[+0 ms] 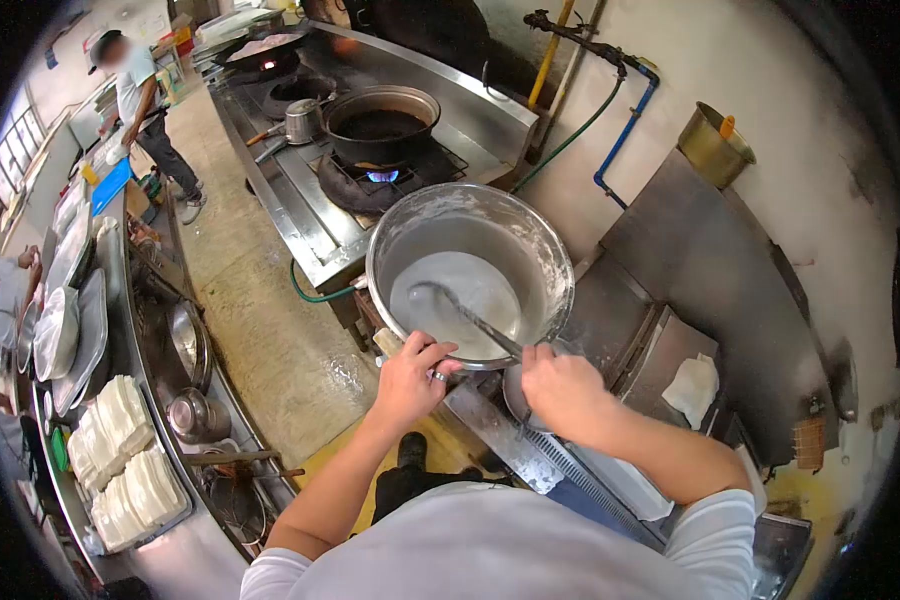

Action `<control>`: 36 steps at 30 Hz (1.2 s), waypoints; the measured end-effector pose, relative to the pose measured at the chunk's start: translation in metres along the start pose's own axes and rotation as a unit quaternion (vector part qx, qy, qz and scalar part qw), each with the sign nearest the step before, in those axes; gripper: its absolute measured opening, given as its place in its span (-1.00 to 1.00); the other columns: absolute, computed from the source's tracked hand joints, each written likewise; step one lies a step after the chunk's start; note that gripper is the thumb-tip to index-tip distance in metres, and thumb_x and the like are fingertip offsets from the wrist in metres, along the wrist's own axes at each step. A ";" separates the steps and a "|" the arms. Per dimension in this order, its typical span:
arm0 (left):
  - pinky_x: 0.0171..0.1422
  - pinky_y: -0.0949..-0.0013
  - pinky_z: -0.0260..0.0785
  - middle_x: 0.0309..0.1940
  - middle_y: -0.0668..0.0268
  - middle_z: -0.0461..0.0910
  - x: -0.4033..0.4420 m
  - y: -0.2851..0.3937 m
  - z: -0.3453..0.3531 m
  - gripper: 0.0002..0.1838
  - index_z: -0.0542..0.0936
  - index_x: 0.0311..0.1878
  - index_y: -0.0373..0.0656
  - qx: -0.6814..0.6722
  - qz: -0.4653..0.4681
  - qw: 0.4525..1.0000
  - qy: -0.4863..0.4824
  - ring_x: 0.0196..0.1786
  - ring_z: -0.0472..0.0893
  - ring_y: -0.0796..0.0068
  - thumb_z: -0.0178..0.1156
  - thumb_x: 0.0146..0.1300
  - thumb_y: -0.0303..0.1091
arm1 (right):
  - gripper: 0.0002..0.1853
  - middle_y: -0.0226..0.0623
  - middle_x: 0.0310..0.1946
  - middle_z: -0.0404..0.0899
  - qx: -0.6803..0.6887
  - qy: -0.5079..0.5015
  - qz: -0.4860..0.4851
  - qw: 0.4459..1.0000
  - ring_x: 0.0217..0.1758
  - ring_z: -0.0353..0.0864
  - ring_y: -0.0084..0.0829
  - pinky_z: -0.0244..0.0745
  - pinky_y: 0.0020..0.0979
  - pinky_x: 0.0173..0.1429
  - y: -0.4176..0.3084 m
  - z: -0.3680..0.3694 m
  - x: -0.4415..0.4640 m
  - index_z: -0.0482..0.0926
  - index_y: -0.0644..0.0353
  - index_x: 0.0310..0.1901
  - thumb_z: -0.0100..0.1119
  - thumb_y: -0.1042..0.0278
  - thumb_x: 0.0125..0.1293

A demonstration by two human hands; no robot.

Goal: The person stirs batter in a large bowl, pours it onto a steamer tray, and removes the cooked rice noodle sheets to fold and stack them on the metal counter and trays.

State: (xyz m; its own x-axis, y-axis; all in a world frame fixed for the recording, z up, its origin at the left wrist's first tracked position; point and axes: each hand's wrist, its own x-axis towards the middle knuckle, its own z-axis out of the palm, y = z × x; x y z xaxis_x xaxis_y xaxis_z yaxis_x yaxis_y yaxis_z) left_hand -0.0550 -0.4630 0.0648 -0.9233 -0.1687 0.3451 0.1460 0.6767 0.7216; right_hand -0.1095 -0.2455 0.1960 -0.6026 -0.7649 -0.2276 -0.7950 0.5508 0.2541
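Note:
A large metal pot (548, 250) stands in front of me, its inner wall smeared with white residue. Pale, milky liquid (485, 277) covers its bottom. My left hand (415, 380) is closed on the near rim, a ring showing on one finger. With my right hand (567, 385) I grip the handle of a ladle (485, 328), which slants down into the pot. The ladle's bowl end dips into the liquid and is partly hidden by it.
Behind the pot, a dark pan (385, 120) sits over a lit burner (381, 177), with a saucepan (303, 121) beside it. A white cloth (692, 390) lies right. Stacked white containers (140, 490) fill a left tray. One person (135, 85) stands far left, another (5, 295) nearer.

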 end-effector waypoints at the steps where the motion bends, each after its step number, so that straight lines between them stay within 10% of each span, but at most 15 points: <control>1: -0.15 0.16 0.56 -0.17 0.26 0.58 0.000 0.001 0.000 -0.74 0.76 -0.03 -0.01 0.004 -0.002 1.000 0.001 -0.22 0.68 0.14 0.45 0.24 -0.21 | -0.62 0.04 -0.24 0.66 -0.004 0.020 0.029 0.999 -0.34 0.80 -0.11 0.73 -0.24 -0.34 -0.001 0.017 0.002 0.58 0.51 0.04 0.20 0.44 0.23; 15: -0.21 0.07 0.54 -0.15 0.29 0.61 -0.003 0.003 0.006 -0.76 0.76 -0.05 0.02 0.006 0.006 0.999 0.034 -0.25 0.68 0.10 0.41 0.28 -0.14 | -0.80 0.15 -0.23 0.75 0.089 -0.235 -0.015 0.968 -0.10 0.79 0.08 0.71 -0.06 0.03 0.075 -0.081 0.006 0.75 0.38 -0.25 0.16 0.52 0.19; 25: -0.22 0.09 0.54 -0.18 0.27 0.60 -0.002 -0.001 0.007 -0.74 0.76 -0.06 0.01 0.006 0.010 0.999 0.040 -0.25 0.68 0.11 0.43 0.26 -0.12 | -0.54 0.08 -0.20 0.71 0.015 -0.012 0.078 0.997 -0.23 0.83 -0.14 0.76 -0.24 -0.21 0.008 0.023 0.009 0.53 0.56 0.15 0.16 0.42 0.27; 29: -0.22 0.11 0.54 -0.20 0.27 0.59 -0.001 -0.003 0.008 -0.73 0.76 -0.07 0.01 0.009 0.024 0.999 0.044 -0.26 0.68 0.13 0.43 0.25 -0.11 | -0.50 0.05 -0.14 0.69 -0.035 -0.082 0.075 0.993 -0.19 0.83 -0.13 0.77 -0.25 -0.18 0.044 0.019 0.004 0.47 0.59 0.21 0.17 0.41 0.31; 36: -0.21 0.12 0.55 -0.19 0.29 0.58 -0.001 -0.007 0.010 -0.72 0.75 -0.07 0.01 0.002 0.025 0.999 0.042 -0.26 0.67 0.13 0.43 0.24 -0.10 | -0.81 0.17 -0.21 0.74 0.116 -0.250 0.034 0.961 -0.09 0.78 0.09 0.70 -0.02 0.02 0.075 -0.072 0.013 0.74 0.36 -0.28 0.15 0.49 0.21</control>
State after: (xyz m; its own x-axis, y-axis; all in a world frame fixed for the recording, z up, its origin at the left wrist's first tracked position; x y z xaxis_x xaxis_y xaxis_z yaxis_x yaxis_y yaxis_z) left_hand -0.0586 -0.4605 0.0539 -0.8815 -0.1943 0.4304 0.1896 0.6891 0.6995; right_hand -0.1717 -0.2385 0.2794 -0.5651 -0.5011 -0.6554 -0.7120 0.6976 0.0804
